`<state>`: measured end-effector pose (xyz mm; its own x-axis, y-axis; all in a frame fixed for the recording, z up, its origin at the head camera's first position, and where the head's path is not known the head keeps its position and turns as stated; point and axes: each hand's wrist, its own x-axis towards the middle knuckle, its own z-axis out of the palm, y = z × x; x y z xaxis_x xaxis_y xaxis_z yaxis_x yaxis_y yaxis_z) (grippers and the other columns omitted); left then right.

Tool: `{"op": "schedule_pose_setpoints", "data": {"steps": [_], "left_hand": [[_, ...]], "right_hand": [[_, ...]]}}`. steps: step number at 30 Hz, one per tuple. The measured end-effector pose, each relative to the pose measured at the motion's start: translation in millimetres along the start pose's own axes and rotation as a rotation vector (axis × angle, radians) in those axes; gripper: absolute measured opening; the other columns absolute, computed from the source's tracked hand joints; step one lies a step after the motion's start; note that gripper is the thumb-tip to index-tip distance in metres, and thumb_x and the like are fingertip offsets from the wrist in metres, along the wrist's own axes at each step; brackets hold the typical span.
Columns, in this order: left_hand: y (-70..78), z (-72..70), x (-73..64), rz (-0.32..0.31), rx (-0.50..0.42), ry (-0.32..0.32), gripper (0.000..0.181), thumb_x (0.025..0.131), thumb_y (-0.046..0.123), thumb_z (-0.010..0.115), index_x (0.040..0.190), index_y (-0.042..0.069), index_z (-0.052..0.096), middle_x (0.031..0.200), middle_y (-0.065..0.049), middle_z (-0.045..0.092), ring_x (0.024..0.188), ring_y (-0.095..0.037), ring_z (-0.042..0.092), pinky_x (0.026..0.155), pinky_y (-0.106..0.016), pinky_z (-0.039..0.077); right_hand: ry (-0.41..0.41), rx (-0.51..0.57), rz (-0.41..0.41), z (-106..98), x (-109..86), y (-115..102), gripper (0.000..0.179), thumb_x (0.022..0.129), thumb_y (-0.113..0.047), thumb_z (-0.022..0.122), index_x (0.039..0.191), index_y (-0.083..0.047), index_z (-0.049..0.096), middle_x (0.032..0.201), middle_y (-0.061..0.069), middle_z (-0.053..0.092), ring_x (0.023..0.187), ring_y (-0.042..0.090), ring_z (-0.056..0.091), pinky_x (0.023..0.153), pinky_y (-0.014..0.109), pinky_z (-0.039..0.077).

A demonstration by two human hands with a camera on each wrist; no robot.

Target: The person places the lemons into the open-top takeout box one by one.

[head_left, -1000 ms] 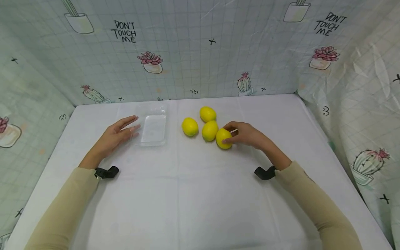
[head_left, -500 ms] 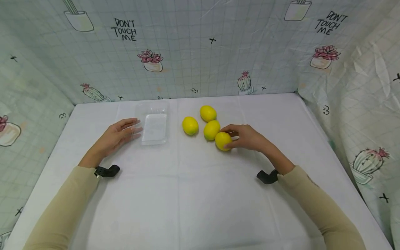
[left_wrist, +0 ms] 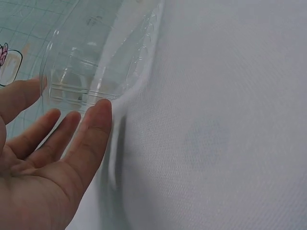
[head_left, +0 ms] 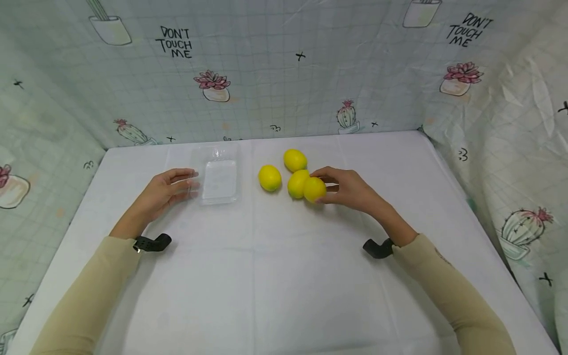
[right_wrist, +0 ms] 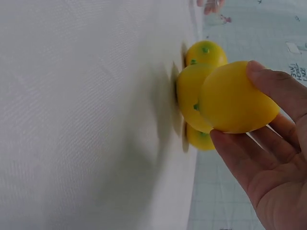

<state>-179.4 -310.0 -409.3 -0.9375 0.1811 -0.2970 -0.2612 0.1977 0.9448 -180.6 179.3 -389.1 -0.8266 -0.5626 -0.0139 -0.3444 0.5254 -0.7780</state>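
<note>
My right hand (head_left: pixel 348 188) pinches a yellow lemon (head_left: pixel 314 190) between thumb and fingertips. In the right wrist view the held lemon (right_wrist: pixel 240 98) stands off the white cloth, overlapping another lemon (right_wrist: pixel 188 91) behind it. Three more lemons lie close by: one (head_left: pixel 296 184) just left of the held one, one (head_left: pixel 295 160) behind, and one (head_left: pixel 269 178) further left. On the left, a clear plastic container (head_left: pixel 219 181) sits on the table. My left hand (head_left: pixel 161 197) is at its left side with fingers extended, fingertips right at the container's wall (left_wrist: pixel 72 91) in the left wrist view.
A white cloth covers the table (head_left: pixel 266 276). Behind it hangs a printed curtain (head_left: pixel 266 74) with cactus drawings, which also closes off both sides. Each wrist carries a black camera mount, such as the right mount (head_left: pixel 378 248).
The right hand first shifts its lemon slightly toward the front, then raises it up and left, where it now overlaps the middle lemon. The left hand stays nearly still by the container.
</note>
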Motion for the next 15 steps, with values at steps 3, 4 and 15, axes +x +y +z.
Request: {"op": "schedule_pose_setpoints", "data": {"steps": [3,4,15], "left_hand": [[0.6,-0.6,-1.0,-0.008,-0.019,-0.012,0.065,0.103,0.021,0.062,0.156,-0.001,0.032,0.157,-0.016,0.036,0.121,-0.012,0.059,0.096,-0.022,0.056],[0.8,-0.4,-1.0,-0.004,-0.018,-0.013,0.065,0.103,0.020,0.062,0.157,0.000,0.031,0.158,-0.017,0.036,0.120,-0.011,0.060,0.095,-0.022,0.056],[-5.1,0.5,-1.6,0.147,0.020,0.036,0.062,0.105,0.018,0.059,0.159,0.004,0.031,0.155,-0.025,0.039,0.118,-0.013,0.064,0.094,-0.024,0.058]], "right_hand": [[0.003,-0.005,-0.007,0.5,1.4,-2.2,0.059,0.085,-0.016,0.085,0.138,-0.010,0.059,0.141,0.007,0.060,0.128,0.028,0.059,0.102,0.045,0.055],[0.005,-0.009,-0.006,0.5,1.6,-2.6,0.059,0.085,-0.016,0.085,0.138,-0.010,0.059,0.140,0.007,0.060,0.128,0.028,0.060,0.102,0.044,0.055],[0.054,0.008,-0.049,-4.8,1.2,-5.5,0.059,0.084,-0.015,0.086,0.137,-0.010,0.060,0.137,0.006,0.062,0.125,0.027,0.060,0.101,0.045,0.056]]}}
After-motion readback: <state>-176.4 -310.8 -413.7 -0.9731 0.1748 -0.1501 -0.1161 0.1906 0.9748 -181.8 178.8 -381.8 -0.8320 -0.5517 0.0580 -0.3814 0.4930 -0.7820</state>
